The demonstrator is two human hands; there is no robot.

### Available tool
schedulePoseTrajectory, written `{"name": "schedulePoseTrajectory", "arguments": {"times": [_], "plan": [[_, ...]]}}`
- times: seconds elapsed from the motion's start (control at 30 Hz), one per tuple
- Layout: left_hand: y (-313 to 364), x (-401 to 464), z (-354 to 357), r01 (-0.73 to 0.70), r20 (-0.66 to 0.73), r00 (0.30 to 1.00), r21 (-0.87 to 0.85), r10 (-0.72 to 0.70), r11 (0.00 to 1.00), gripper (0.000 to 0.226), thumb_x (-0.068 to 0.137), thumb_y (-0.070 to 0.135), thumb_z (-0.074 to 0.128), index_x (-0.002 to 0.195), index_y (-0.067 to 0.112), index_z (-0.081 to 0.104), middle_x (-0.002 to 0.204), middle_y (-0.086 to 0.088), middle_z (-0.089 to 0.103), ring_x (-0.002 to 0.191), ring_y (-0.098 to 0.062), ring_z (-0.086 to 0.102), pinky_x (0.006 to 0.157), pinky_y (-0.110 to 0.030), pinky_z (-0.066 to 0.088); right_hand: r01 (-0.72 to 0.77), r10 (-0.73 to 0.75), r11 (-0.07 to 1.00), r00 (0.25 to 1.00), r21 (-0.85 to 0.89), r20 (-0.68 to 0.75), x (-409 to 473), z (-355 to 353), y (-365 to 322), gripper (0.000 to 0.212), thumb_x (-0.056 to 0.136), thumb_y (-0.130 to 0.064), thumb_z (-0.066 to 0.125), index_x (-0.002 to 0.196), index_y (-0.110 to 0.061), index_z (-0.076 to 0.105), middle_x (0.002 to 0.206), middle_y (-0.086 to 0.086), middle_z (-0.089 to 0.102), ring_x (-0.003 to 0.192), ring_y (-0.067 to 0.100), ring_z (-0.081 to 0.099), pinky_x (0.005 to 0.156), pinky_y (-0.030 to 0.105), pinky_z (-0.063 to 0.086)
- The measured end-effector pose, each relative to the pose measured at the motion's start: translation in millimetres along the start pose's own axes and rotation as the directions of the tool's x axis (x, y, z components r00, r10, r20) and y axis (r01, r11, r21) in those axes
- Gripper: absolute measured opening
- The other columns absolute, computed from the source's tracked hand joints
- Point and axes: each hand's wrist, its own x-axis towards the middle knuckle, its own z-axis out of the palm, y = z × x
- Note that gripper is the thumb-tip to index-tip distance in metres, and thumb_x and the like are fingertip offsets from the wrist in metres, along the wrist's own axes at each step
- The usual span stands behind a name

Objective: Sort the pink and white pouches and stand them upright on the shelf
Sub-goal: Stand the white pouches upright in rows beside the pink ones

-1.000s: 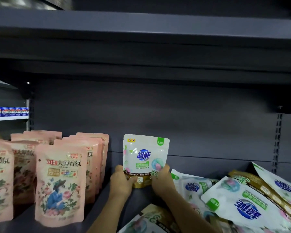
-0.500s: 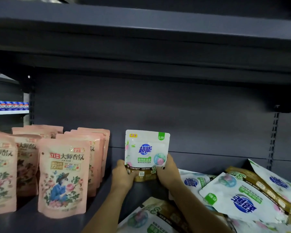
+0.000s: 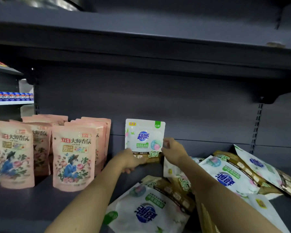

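A white pouch [image 3: 144, 135] with a blue logo and a gold bottom stands upright against the back wall of the dark shelf [image 3: 32, 202]. My left hand [image 3: 129, 159] grips its lower left corner. My right hand [image 3: 172, 147] pinches its right edge. Left of it, several pink pouches [image 3: 73, 157] with a floral picture stand upright in rows. Several more white pouches [image 3: 225, 175] lie flat in a loose pile at the right and front, one of them [image 3: 144, 209] under my forearms.
The shelf above [image 3: 141, 29] overhangs low over the working space. A slotted upright [image 3: 256, 125] runs down the back wall at the right. A neighbouring shelf with blue cans [image 3: 10, 96] shows at the far left.
The view has shifted slightly. The white pouch stays upright at the back wall; my right hand has slid up from its bottom corner to its right edge, and my left hand sits lower on it.
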Motion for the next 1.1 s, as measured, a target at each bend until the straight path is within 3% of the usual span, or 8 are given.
{"name": "schedulePoseTrajectory", "arguments": {"times": [0.23, 0.33, 0.43, 0.53, 0.7, 0.8, 0.9, 1.1], "plan": [[4.4, -34.3, -0.4, 0.053, 0.420, 0.896, 0.224, -0.146, 0.973, 0.075, 0.074, 0.052, 0.070, 0.128, 0.004, 0.051, 0.135, -0.008, 0.054, 0.116, -0.020, 0.055, 0.096, -0.029, 0.046, 0.032, -0.030, 0.988, 0.999, -0.150, 0.014, -32.4, -18.7, -4.3, 0.030, 0.096, -0.012, 0.041, 0.121, -0.007, 0.056, 0.121, 0.012, 0.060, 0.112, 0.029, 0.054, 0.084, 0.027, 0.041], [5.9, -35.4, 2.6, -0.060, 0.400, 0.916, 0.092, 0.019, 0.994, 0.048, 0.074, 0.039, 0.076, 0.108, 0.007, 0.063, 0.119, -0.008, 0.062, 0.111, -0.023, 0.058, 0.093, -0.032, 0.049, 0.023, -0.036, 0.997, 0.979, 0.067, 0.199, -43.1, -20.2, 4.5, 0.027, 0.091, -0.016, 0.054, 0.118, -0.017, 0.053, 0.112, 0.003, 0.058, 0.097, 0.017, 0.054, 0.083, 0.029, 0.043], [22.5, -48.3, -5.6, -0.237, 0.271, 0.936, 0.019, 0.224, 0.971, 0.044, 0.077, 0.021, 0.074, 0.117, 0.010, 0.061, 0.121, -0.007, 0.062, 0.109, -0.023, 0.060, 0.097, -0.034, 0.049, 0.037, -0.108, 0.976, 0.938, 0.214, 0.331, -54.6, -21.0, 5.9, 0.075, 0.076, -0.026, 0.075, 0.139, -0.029, 0.035, 0.129, -0.009, 0.048, 0.116, 0.011, 0.050, 0.093, 0.027, 0.045], [46.3, -65.1, -24.4, -0.441, 0.162, 0.893, 0.131, 0.420, 0.888, 0.046, 0.076, 0.015, 0.073, 0.119, 0.016, 0.059, 0.112, -0.003, 0.061, 0.099, -0.022, 0.058, 0.087, -0.034, 0.049, 0.091, -0.188, 0.946, 0.936, 0.311, 0.299, -61.2, -29.6, -3.3, 0.110, 0.059, -0.032, 0.086, 0.145, -0.038, 0.017, 0.146, -0.010, 0.035, 0.128, 0.010, 0.043, 0.105, 0.034, 0.042], [85.3, -103.4, -43.7, -0.579, 0.071, 0.752, 0.548, 0.656, 0.604, 0.022, 0.080, 0.013, 0.067, 0.099, 0.024, 0.065, 0.078, 0.008, 0.052, 0.086, -0.019, 0.052, 0.070, -0.025, 0.035, 0.056, -0.191, 0.923, 0.925, 0.382, 0.328, -73.6, -50.0, -11.7, 0.090, 0.068, -0.012, 0.082, 0.135, -0.042, 0.028, 0.131, -0.002, 0.052, 0.112, 0.021, 0.059, 0.091, 0.043, 0.053], [89.0, -110.1, -35.7, -0.416, -0.162, 0.501, 0.816, 0.850, 0.400, 0.032, 0.081, 0.021, 0.065, 0.112, 0.028, 0.061, 0.107, 0.006, 0.060, 0.110, -0.019, 0.050, 0.095, -0.035, 0.022, 0.021, -0.148, 0.794, 0.976, 0.607, 0.159, -82.2, -48.8, -7.9, 0.052, 0.073, 0.002, 0.075, 0.110, -0.021, 0.046, 0.103, 0.011, 0.066, 0.087, 0.023, 0.069, 0.076, 0.042, 0.059], [72.5, -110.0, -22.8, -0.449, -0.596, 0.197, 0.651, 0.778, 0.612, 0.054, 0.066, 0.027, 0.079, 0.117, 0.022, 0.059, 0.123, -0.004, 0.056, 0.117, -0.026, 0.051, 0.099, -0.037, 0.024, 0.000, 0.073, 0.560, 0.996, 0.828, -0.050, -86.4, -33.7, 10.9, 0.045, 0.076, 0.000, 0.073, 0.111, -0.008, 0.046, 0.101, 0.015, 0.066, 0.077, 0.025, 0.070, 0.059, 0.036, 0.060], [38.6, -106.4, 6.0, -0.411, -0.706, 0.697, -0.251, 0.125, 0.876, 0.101, 0.070, 0.033, 0.078, 0.147, 0.019, 0.014, 0.153, -0.010, 0.015, 0.141, -0.028, 0.017, 0.112, -0.041, 0.024, 0.032, 0.230, 0.133, 0.971, 0.991, -0.063, -86.1, -0.7, 38.8, 0.049, 0.085, 0.000, 0.062, 0.130, 0.000, 0.042, 0.116, 0.022, 0.065, 0.091, 0.027, 0.072, 0.067, 0.038, 0.060]]}}
